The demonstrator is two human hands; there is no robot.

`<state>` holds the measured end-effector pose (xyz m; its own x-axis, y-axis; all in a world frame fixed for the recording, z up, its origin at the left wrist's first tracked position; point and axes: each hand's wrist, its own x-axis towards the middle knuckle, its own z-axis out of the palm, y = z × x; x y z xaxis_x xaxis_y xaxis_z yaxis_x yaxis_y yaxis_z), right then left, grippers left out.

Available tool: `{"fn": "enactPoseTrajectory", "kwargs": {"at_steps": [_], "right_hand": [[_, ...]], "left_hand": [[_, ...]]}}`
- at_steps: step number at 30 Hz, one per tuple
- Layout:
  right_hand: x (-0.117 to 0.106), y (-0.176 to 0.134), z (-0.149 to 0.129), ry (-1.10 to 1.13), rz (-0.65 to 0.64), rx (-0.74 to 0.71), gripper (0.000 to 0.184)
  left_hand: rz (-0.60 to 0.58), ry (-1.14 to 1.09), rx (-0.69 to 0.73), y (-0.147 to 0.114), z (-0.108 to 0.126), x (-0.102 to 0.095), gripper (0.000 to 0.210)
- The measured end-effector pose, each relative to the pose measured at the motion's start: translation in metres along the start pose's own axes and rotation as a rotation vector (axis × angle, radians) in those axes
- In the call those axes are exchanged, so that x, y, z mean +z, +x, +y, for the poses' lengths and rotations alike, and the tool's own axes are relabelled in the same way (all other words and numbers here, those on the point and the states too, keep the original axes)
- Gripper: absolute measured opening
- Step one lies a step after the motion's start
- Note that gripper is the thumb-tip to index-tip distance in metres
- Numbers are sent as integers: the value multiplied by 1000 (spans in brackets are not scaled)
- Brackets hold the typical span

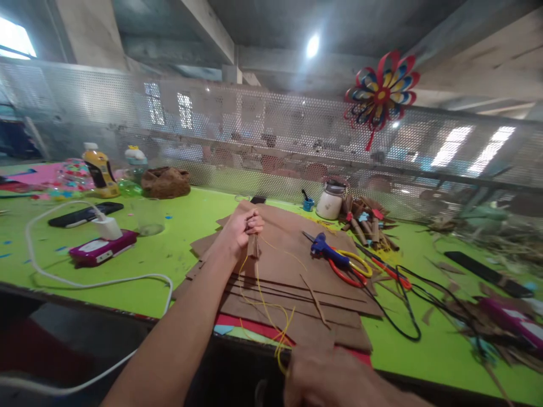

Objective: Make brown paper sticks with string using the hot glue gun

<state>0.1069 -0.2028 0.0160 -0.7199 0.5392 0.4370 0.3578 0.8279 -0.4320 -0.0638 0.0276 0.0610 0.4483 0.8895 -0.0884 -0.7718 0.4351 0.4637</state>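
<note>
My left hand is closed around a small bundle of brown strips, whose flared end pokes out below the fingers. Yellow thread trails from near that bundle down to the front edge of the table. At the bottom, my right hand is a motion-blurred fist, with the thread running up to its left side; its fingertips are hidden. Under the left hand lie stacked brown cardboard sheets. A thin brown strip rests on them, and blue-handled scissors or pliers lie beside red-and-yellow handles.
Rolled brown bundles sit by a white jar at the back. A purple power bank with a white cable is at left, near a clear cup. A black cord loops at right, near a dark phone.
</note>
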Motion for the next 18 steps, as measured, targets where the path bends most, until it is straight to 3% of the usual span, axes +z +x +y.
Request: {"fn": "enactPoseTrajectory", "kwargs": {"at_steps": [3,6,8,10,12,14,16,18], "right_hand": [[-61,-1,2,-149,119,166,30],[-115,-13,35,-518,516,460,25],[-135,-21,63,-719,770,639,27],[-139,-20,84,-657,868,680,36],[-130,-8,95,-366,788,613,37],[-112,12,96,-75,596,530,29],[-92,37,94,105,426,528,27],[-72,62,91,299,338,552,28]], "left_hand": [[-142,148,-41,-4,0,2,28],[-287,333,-13,-7,-3,5,46],[-325,389,-6,-12,-5,9,56],[-364,420,-12,-20,-8,15,60],[-406,435,-24,-27,-12,20,57],[-424,432,-35,-32,-16,24,51],[-414,409,-5,-33,-21,25,39],[-384,367,78,-29,-27,24,24]]}}
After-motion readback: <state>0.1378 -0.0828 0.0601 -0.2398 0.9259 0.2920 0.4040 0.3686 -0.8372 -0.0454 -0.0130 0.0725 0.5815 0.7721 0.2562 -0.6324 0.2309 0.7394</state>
